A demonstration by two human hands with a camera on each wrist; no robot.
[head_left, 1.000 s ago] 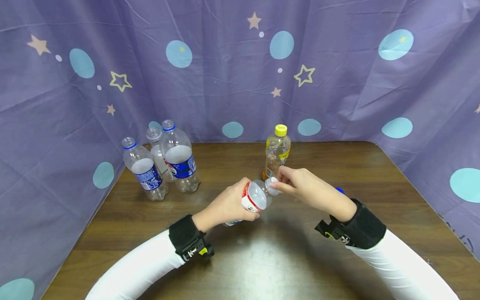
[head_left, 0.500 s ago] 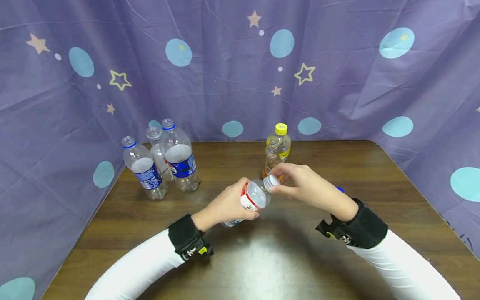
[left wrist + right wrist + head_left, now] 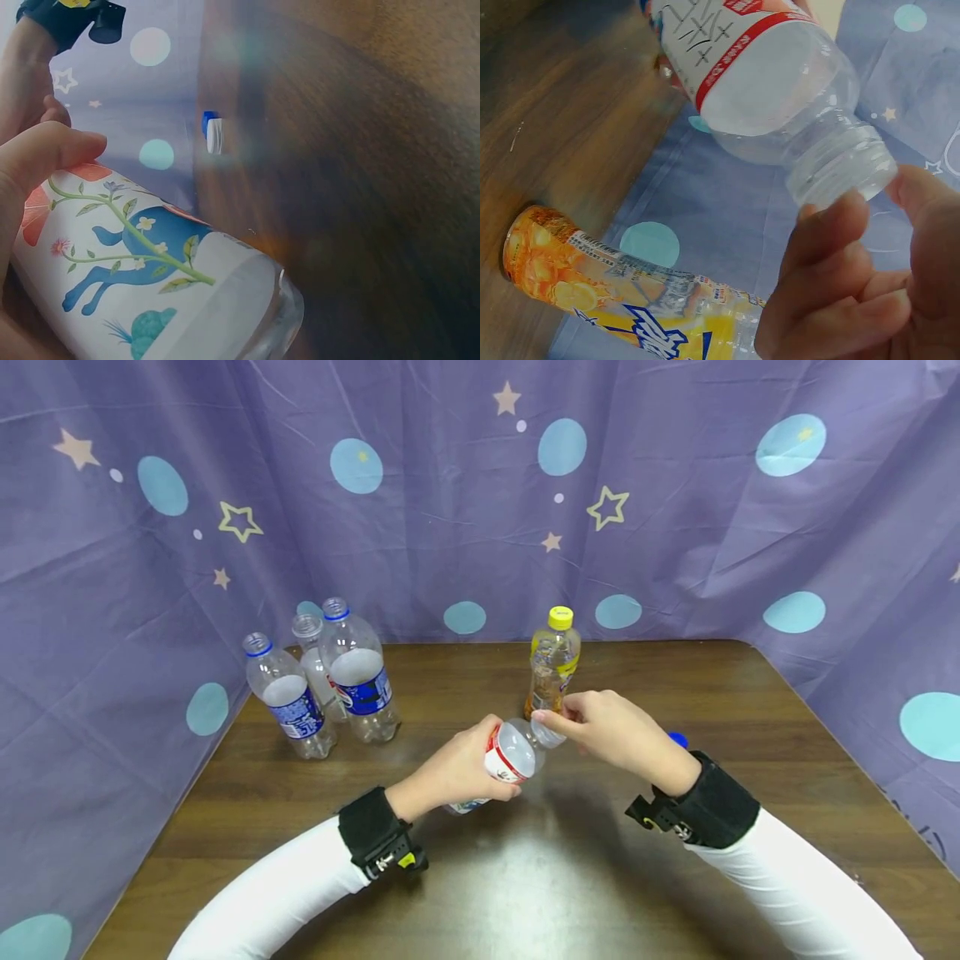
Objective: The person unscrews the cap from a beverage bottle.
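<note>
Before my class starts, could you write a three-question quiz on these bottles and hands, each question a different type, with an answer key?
1. How many bottles can be seen grouped at the left side of the table?

2. True or false: the left hand is holding the yellow-capped bottle.

3. Where is the right hand?
A) Flat on the table
B) At the mouth end of the held bottle
C) Against the curtain

Key:
1. Three.
2. False; the yellow-capped bottle stands on the table, while the left hand grips one with a red-and-white label.
3. B.
</note>
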